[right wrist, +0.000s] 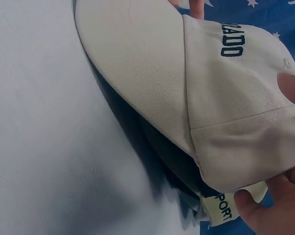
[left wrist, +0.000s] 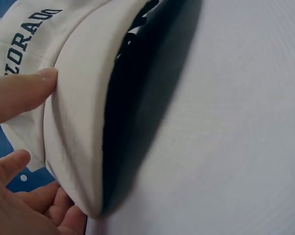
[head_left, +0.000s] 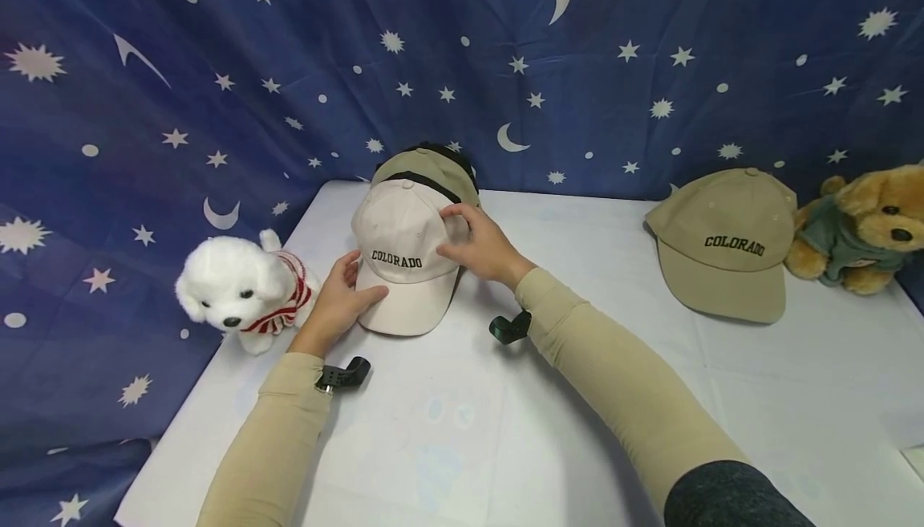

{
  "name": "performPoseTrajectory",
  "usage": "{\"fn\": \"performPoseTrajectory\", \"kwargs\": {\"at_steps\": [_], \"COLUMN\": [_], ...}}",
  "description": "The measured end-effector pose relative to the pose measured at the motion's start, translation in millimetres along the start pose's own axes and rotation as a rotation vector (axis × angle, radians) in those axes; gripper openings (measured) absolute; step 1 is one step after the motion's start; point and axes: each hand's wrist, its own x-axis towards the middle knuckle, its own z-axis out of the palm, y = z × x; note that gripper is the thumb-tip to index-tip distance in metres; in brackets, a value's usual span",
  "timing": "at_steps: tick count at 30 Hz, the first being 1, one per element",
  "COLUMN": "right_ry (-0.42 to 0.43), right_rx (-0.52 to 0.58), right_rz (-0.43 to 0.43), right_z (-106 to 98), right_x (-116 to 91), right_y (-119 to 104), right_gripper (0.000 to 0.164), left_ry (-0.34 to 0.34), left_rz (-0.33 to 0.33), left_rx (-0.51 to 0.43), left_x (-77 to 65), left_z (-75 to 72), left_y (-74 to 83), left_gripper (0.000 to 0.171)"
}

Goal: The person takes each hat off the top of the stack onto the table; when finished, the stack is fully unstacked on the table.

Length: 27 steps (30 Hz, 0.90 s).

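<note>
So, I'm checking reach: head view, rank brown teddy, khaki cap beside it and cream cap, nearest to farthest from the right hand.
1. Cream cap, touching the right hand.
2. Khaki cap, off to the right.
3. Brown teddy, at far right.

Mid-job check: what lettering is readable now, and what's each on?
"COLORADO": front of the white cap
"COLORADO": front of the tan cap
"PORT": pale fabric beside the white cap's edge; any preceding letters hidden
Mark on the brown plush toy: too small to read
</note>
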Motion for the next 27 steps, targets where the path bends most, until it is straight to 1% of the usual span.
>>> {"fn": "performPoseTrajectory", "kwargs": {"at_steps": [3, 8, 14, 17, 20, 23, 27], "right_ry": [0.009, 0.014, 0.021, 0.009, -0.012, -0.010, 0.004], "right_rx": [0.003, -0.007, -0.002, 0.010, 0.019, 0.012, 0.022], "right_rz": [-0.020, -0.039, -0.089, -0.116, -0.124, -0.137, -0.176], "right_z": [-0.6, -1.6, -2.4, -2.7, -3.3, -4.6, -8.0], "right_x": [-1.3, -4.4, -8.1, -9.1, -10.4, -12.3, -16.6], "right_y": [-1.3, -4.7, -10.3, -14.2, -19.0, -24.7, -36.2], "right_gripper": [0.049, 0.047, 0.046, 0.044, 0.041, 0.037, 0.034], "left_ry": [-0.016, -0.019, -0.014, -0.008, -0.010, -0.015, -0.021], "left_rz": [-0.008, -0.013, 0.014, 0.031, 0.047, 0.065, 0.079], "left_rx": [0.007, 0.019, 0.030, 0.052, 0.080, 0.102, 0.103], "left_x": [0.5, -0.1, -4.2, -6.7, -9.2, -13.3, -20.8], "left_z": [-0.3, -0.6, 0.0, 0.1, -0.6, -2.4, -6.1], "left_y": [1.0, 1.8, 3.6, 6.0, 8.1, 10.5, 14.8], "left_gripper": [0.093, 0.093, 0.092, 0.093, 0.093, 0.092, 0.090]}}
